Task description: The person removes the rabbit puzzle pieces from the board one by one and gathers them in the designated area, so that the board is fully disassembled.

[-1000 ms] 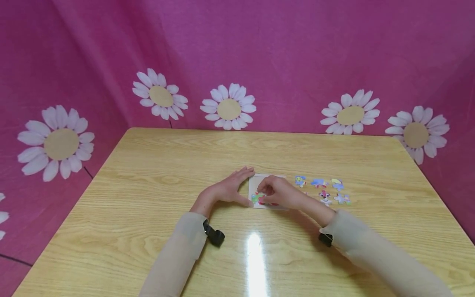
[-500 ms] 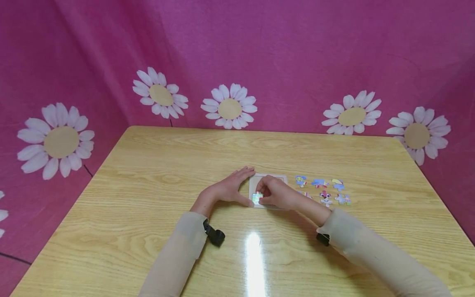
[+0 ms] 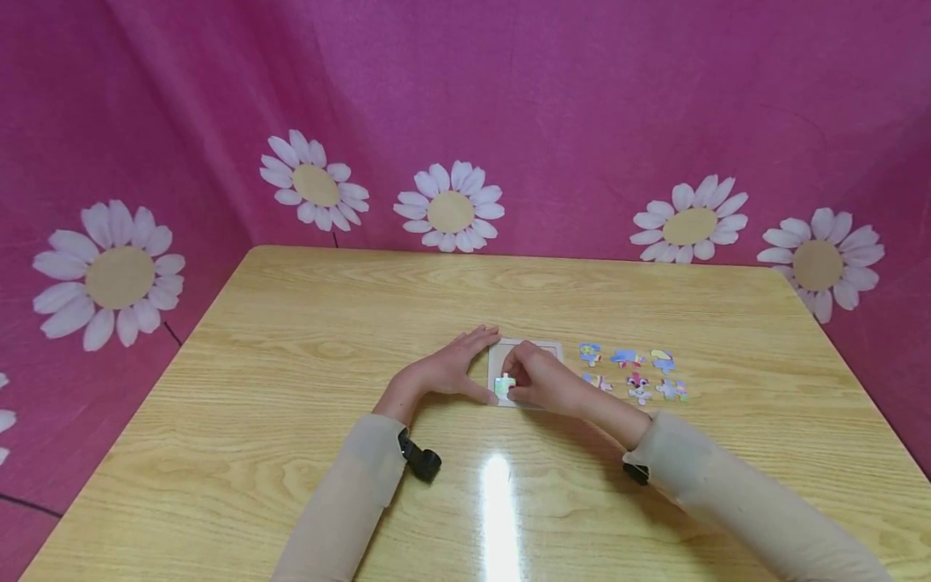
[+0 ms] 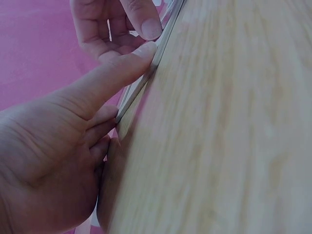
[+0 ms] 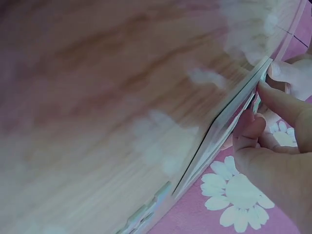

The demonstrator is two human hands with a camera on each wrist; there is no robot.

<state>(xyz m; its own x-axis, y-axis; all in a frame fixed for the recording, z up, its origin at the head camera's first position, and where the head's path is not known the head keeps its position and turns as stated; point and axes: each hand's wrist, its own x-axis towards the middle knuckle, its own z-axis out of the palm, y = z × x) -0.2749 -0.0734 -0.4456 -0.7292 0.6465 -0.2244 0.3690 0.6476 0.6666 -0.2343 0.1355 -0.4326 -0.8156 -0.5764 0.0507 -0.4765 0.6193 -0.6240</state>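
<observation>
My right hand [image 3: 547, 380] pinches a light green puzzle piece [image 3: 503, 386] with thumb and fingertips at the front left corner of a shallow puzzle tray [image 3: 512, 345]. The hand hides much of the tray. My left hand [image 3: 451, 368] lies along the tray's left side, its fingers stretched toward the back corner and the thumb at the front corner. In the left wrist view the left thumb [image 4: 114, 73] touches the tray's edge [image 4: 141, 87], close to the right fingertips. The right wrist view has the fingers [image 5: 282, 105] of my right hand around the piece at the far end of the tray.
Several loose puzzle pieces lie in two rows right of the tray, among them one with a pink animal face [image 3: 638, 388] and a blue one [image 3: 627, 358]. The wooden table [image 3: 349, 307] reaches back to a pink flowered curtain [image 3: 567, 121].
My right hand has shifted slightly left, and the green piece in its fingers is tilted differently, after red colours showed beside it earlier. The left hand stays in place.
</observation>
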